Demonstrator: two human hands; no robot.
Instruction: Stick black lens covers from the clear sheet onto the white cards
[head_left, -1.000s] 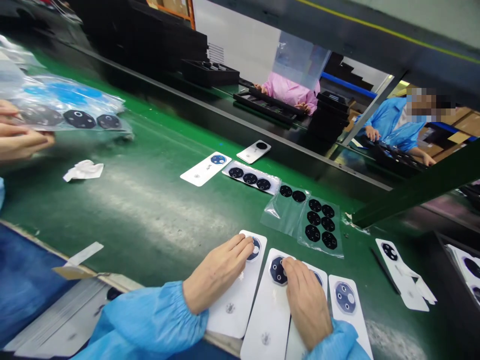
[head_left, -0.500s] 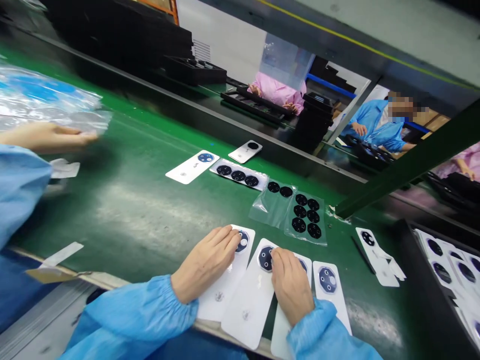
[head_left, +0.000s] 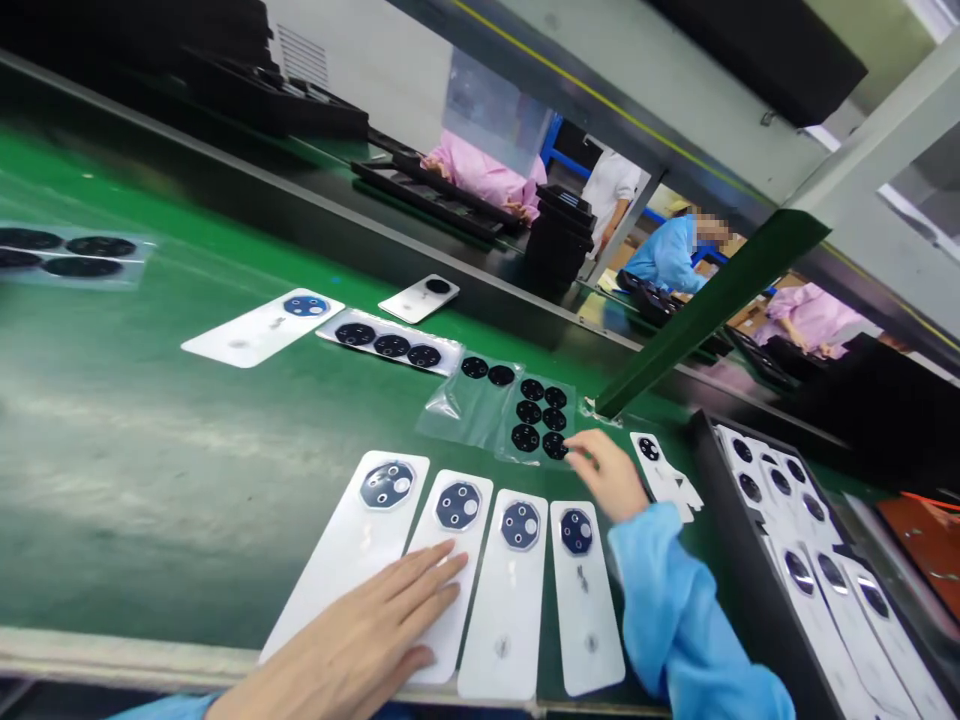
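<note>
Several white phone back covers (head_left: 510, 590) with round camera modules lie side by side on the green belt (head_left: 150, 440) at its near edge. My left hand (head_left: 375, 640) rests flat and open on the two left covers, fingers stretched out. My right hand (head_left: 611, 472) reaches past the row to a clear film sheet of black round lens pieces (head_left: 538, 420), its fingertips pinched at the sheet's lower right corner. Whether a piece is between the fingers is hidden.
A black tray (head_left: 810, 560) full of white covers stands at the right. More lens strips (head_left: 386, 345), a lone cover (head_left: 262, 328) and a small phone (head_left: 418, 297) lie farther up the belt. Co-workers in pink and blue sit beyond the far rail.
My right hand left the covers and moved up to the lens sheet. My left hand slid back down the covers. The view swung right, and the neighbour's hands with the plastic bag are out of sight.
</note>
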